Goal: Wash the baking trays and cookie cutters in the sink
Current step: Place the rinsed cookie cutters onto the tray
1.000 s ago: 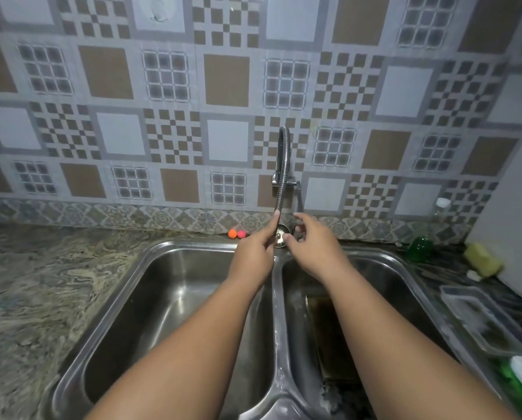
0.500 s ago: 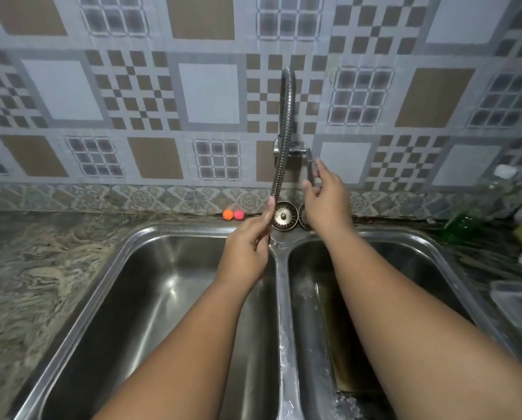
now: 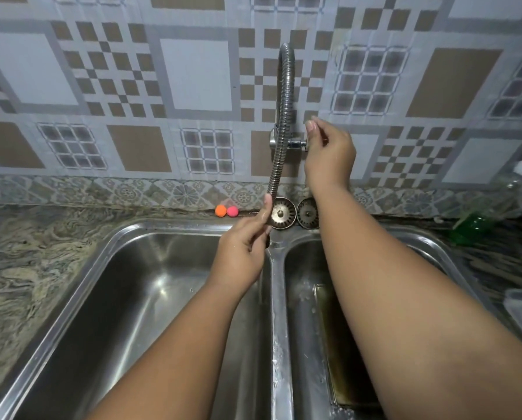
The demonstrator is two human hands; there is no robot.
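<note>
Presently, the left hand [image 3: 241, 253] gripped the lower end of the flexible spout [image 3: 284, 116], fingers curled round it, with the nozzle over the divider of the sink [image 3: 169, 227]. The right hand [image 3: 329, 153], just right of the spout, pinched the tap lever [image 3: 305, 144]. The baking tray [image 3: 341, 359] lay flat in the basin right of the spout, long axis toward the person. Judgement: the spout needs swinging right, and the left hand is nearer. Cookie cutters were not in view.

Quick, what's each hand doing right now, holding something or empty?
Left hand: closed, gripping the lower end of the faucet hose.
Right hand: closed, fingers pinching the tap handle.
</note>
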